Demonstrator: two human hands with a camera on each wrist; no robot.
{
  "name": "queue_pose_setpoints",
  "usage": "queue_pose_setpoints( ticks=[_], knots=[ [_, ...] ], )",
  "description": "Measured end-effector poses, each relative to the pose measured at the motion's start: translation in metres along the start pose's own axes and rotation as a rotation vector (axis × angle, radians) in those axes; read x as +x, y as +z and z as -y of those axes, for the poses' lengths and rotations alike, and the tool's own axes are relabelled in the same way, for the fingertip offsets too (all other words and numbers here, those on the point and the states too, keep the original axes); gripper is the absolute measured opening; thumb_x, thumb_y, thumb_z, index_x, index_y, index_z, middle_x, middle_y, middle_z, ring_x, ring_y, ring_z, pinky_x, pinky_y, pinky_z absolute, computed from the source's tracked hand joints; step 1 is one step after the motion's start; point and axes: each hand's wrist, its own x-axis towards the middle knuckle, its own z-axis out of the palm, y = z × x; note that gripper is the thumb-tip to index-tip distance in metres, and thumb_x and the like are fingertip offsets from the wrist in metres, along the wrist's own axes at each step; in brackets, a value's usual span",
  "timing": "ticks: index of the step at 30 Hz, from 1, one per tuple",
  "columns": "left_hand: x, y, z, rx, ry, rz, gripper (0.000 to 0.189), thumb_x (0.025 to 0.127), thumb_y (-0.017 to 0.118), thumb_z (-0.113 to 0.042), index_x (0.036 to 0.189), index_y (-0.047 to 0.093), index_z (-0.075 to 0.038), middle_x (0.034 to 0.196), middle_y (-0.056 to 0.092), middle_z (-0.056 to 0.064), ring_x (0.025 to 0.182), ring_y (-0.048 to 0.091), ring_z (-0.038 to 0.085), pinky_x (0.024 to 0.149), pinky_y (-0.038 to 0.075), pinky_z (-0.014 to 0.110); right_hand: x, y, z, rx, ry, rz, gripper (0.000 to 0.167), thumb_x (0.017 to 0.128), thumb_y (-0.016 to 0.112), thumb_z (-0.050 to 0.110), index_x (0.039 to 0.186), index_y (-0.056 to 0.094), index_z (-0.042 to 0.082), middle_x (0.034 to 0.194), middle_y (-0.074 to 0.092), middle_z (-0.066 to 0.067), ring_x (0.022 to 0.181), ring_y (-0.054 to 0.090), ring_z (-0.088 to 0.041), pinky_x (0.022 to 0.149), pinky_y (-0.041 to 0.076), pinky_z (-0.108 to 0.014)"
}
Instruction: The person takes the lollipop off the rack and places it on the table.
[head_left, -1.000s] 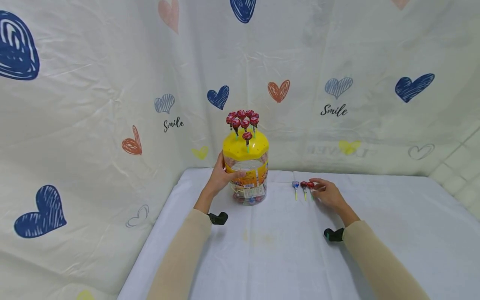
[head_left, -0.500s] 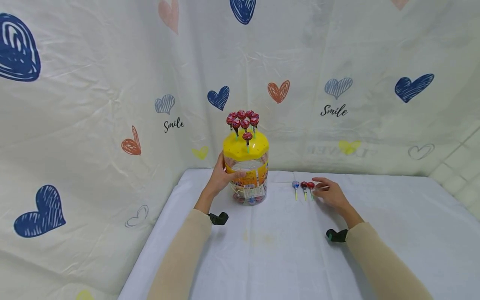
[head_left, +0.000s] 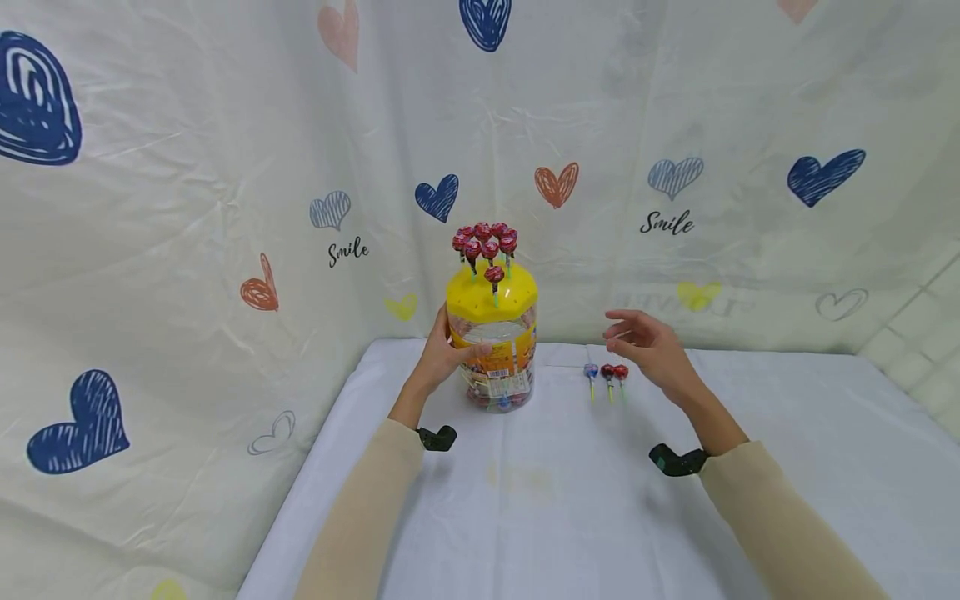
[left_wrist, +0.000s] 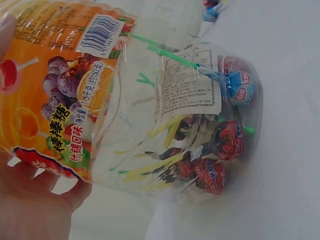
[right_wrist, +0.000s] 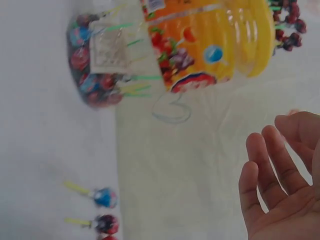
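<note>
A clear plastic candy jar (head_left: 512, 360) with an orange label and a yellow lid (head_left: 472, 300) stands upright on the table. My left hand (head_left: 441, 357) grips its left side, thumb across the front. Several red-wrapped lollipops (head_left: 494, 273) stick up from the lid on their sticks. More lollipops (left_wrist: 230, 140) lie at the jar's bottom in the left wrist view. To the right of the jar lie a blue lollipop (head_left: 591, 369), a dark red lollipop (head_left: 607, 370) and a red lollipop (head_left: 621, 372). Raised just right of these, my right hand (head_left: 654, 350) holds nothing, its fingers loosely bent.
A white cloth covers the table (head_left: 570, 517). Behind it hangs a pale curtain (head_left: 600, 108) printed with hearts, close to the table's back edge. Each wrist carries a small black camera mount, such as the right mount (head_left: 677, 460).
My right hand has lifted up from beside the red lollipop, its fingers now above the row. The three loose lollipops stay where they were, and my left hand keeps its grip on the jar.
</note>
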Motion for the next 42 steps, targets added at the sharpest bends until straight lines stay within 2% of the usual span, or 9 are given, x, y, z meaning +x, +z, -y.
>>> queue_pose_setpoints(
  ticks=[4, 11, 15, 19, 23, 30, 36, 39, 42],
  knots=[
    [-0.001, 0.000, 0.000, 0.000, -0.009, -0.002, 0.089, 0.093, 0.077, -0.015, 0.155, 0.022, -0.046, 0.149, 0.047, -0.005, 0.144, 0.042, 0.030, 0.120, 0.037, 0.058, 0.008, 0.009, 0.035, 0.025, -0.072, 0.000, 0.041, 0.099, 0.069, 0.021, 0.138, 0.060, 0.015, 0.107, 0.070, 0.004, 0.094, 0.070, -0.013, 0.078, 0.059, -0.019],
    [-0.002, 0.001, -0.002, 0.004, -0.020, -0.013, 0.088, 0.092, 0.077, -0.016, 0.155, 0.023, -0.046, 0.148, 0.048, -0.006, 0.142, 0.044, 0.028, 0.120, 0.038, 0.057, 0.023, 0.034, 0.080, 0.059, -0.177, 0.020, 0.038, 0.099, 0.068, 0.018, 0.135, 0.061, 0.009, 0.115, 0.069, -0.017, 0.097, 0.069, -0.015, 0.085, 0.058, -0.016],
    [-0.002, 0.001, -0.002, 0.008, -0.022, -0.015, 0.089, 0.092, 0.079, -0.020, 0.155, 0.022, -0.047, 0.149, 0.047, -0.007, 0.142, 0.044, 0.028, 0.120, 0.038, 0.057, 0.034, 0.049, 0.099, 0.084, -0.216, 0.025, 0.036, 0.099, 0.069, 0.015, 0.133, 0.062, 0.006, 0.117, 0.070, -0.019, 0.102, 0.069, -0.023, 0.087, 0.058, -0.017],
    [-0.002, 0.001, -0.002, 0.004, -0.028, -0.014, 0.089, 0.092, 0.077, -0.018, 0.156, 0.021, -0.046, 0.151, 0.046, -0.005, 0.144, 0.042, 0.029, 0.120, 0.036, 0.058, 0.044, 0.064, 0.107, 0.108, -0.246, 0.020, 0.036, 0.097, 0.070, 0.014, 0.132, 0.063, 0.004, 0.118, 0.071, -0.018, 0.105, 0.070, -0.028, 0.091, 0.058, -0.019],
    [-0.004, 0.001, -0.004, -0.002, -0.034, -0.013, 0.088, 0.094, 0.074, -0.013, 0.157, 0.021, -0.043, 0.153, 0.044, -0.003, 0.145, 0.039, 0.032, 0.122, 0.034, 0.059, 0.053, 0.078, 0.110, 0.110, -0.255, 0.010, 0.037, 0.096, 0.071, 0.015, 0.132, 0.063, 0.005, 0.119, 0.071, -0.017, 0.106, 0.070, -0.028, 0.093, 0.058, -0.022],
    [-0.004, 0.002, -0.006, 0.000, -0.040, -0.017, 0.087, 0.095, 0.074, -0.015, 0.158, 0.020, -0.042, 0.154, 0.042, -0.002, 0.150, 0.032, 0.041, 0.122, 0.031, 0.061, 0.065, 0.096, 0.117, 0.123, -0.283, -0.018, 0.039, 0.095, 0.072, 0.011, 0.132, 0.062, 0.006, 0.116, 0.071, -0.017, 0.104, 0.070, -0.028, 0.095, 0.059, -0.029],
    [-0.005, 0.001, -0.005, -0.011, -0.032, -0.014, 0.087, 0.096, 0.072, -0.013, 0.159, 0.019, -0.042, 0.156, 0.041, -0.002, 0.151, 0.032, 0.040, 0.122, 0.032, 0.060, 0.069, 0.107, 0.122, 0.106, -0.270, -0.039, 0.041, 0.094, 0.071, 0.007, 0.133, 0.061, 0.007, 0.114, 0.071, -0.015, 0.100, 0.069, -0.027, 0.095, 0.060, -0.034],
    [-0.004, 0.000, -0.003, -0.014, -0.027, -0.011, 0.089, 0.094, 0.075, -0.022, 0.159, 0.018, -0.043, 0.156, 0.041, -0.003, 0.151, 0.032, 0.040, 0.122, 0.032, 0.060, 0.069, 0.111, 0.125, 0.100, -0.252, -0.043, 0.040, 0.094, 0.071, 0.005, 0.133, 0.061, 0.007, 0.113, 0.071, -0.016, 0.099, 0.068, -0.027, 0.095, 0.060, -0.035],
    [-0.004, 0.000, 0.000, -0.006, -0.027, -0.018, 0.093, 0.089, 0.080, -0.038, 0.158, 0.018, -0.045, 0.156, 0.041, -0.004, 0.151, 0.033, 0.040, 0.122, 0.032, 0.060, 0.069, 0.113, 0.127, 0.104, -0.237, -0.045, 0.039, 0.095, 0.070, 0.004, 0.133, 0.062, 0.007, 0.112, 0.070, -0.017, 0.099, 0.067, -0.028, 0.094, 0.060, -0.035]
  ],
)
